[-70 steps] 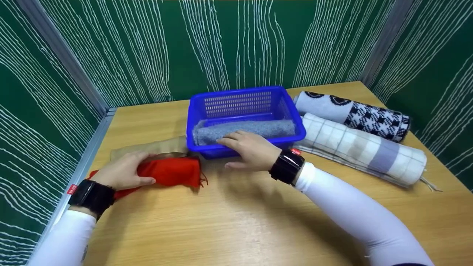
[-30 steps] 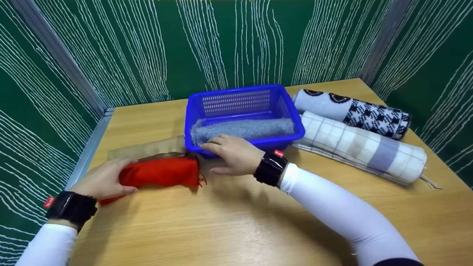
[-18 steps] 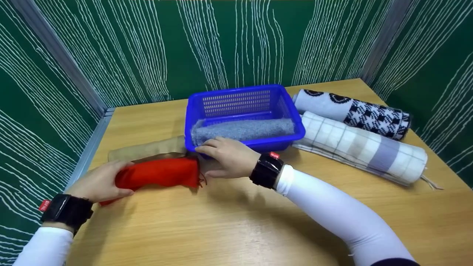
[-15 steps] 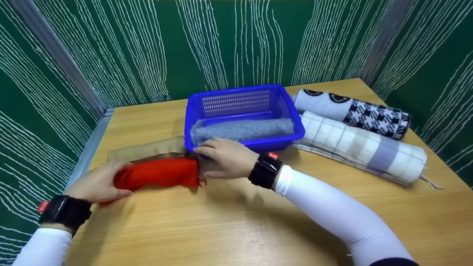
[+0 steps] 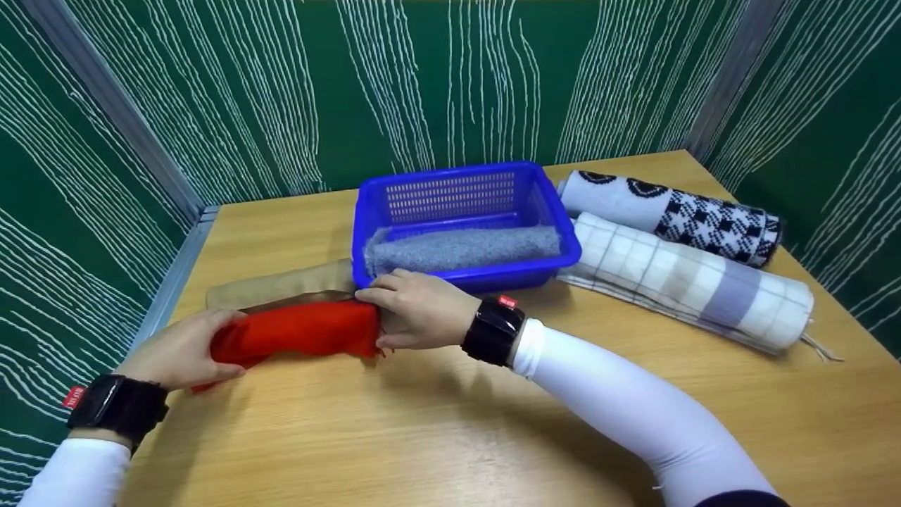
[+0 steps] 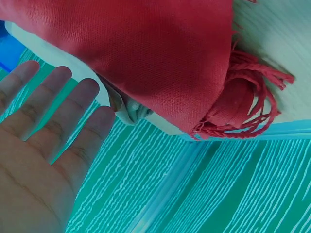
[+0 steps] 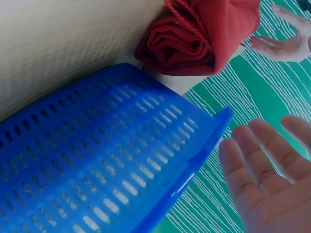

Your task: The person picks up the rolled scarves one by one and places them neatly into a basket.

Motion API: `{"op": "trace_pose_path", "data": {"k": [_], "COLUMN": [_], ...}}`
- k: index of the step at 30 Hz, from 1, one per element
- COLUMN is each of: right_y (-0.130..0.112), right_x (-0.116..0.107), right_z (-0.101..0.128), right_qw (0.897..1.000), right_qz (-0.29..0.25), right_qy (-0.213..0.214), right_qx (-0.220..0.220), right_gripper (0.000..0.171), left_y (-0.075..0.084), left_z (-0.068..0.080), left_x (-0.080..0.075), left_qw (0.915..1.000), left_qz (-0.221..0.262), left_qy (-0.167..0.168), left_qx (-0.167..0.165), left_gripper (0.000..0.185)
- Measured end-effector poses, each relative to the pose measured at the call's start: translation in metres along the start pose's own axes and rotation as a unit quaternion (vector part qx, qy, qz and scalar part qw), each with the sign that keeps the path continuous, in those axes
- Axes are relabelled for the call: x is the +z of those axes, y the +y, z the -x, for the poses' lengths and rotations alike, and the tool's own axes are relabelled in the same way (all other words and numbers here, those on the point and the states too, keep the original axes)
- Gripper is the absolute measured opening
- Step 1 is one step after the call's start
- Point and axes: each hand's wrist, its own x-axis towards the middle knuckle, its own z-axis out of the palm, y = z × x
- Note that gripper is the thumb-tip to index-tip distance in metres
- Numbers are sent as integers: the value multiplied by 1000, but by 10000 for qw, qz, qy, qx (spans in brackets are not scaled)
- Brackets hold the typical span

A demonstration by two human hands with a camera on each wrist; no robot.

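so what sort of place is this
Likely a small partitioned workstation: white-lined green panels stand behind and beside a light wooden table, with a blue plastic basket on it.

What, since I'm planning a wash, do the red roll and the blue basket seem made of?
Red roll: soft, matte woven cloth, perhaps wool or acrylic; fine ribbing and twisted fringe show. Blue basket: likely molded plastic; glossy rim, regular slots.

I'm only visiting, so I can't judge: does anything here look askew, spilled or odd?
Nothing visible looks spilled or damaged. Slightly untidy: the rolled red cloth has loose tassels splaying from one end, and the rolled white checked cloth trails stray fringe over the wooden table.
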Motion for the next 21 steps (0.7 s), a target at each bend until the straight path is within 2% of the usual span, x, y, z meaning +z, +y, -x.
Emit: {"op": "trace_pose_path", "data": {"k": [8, 21], "right_y": [-5, -13], "right_x": [4, 14], "right_z": [-4, -13], "right_qw": [10000, 9995], "right_qz": [-19, -173], "right_qy": [-41, -261], "right_qx": [-67, 92], "right_gripper": [69, 70], "left_y": [-5, -9], "left_z": [3, 4], "left_x": [0, 2], "left_qw": [10000, 9996], "left_qz": [-75, -149], "left_qy": [-15, -143], "left_qx": [-40, -213], "left_gripper": [78, 78]}}
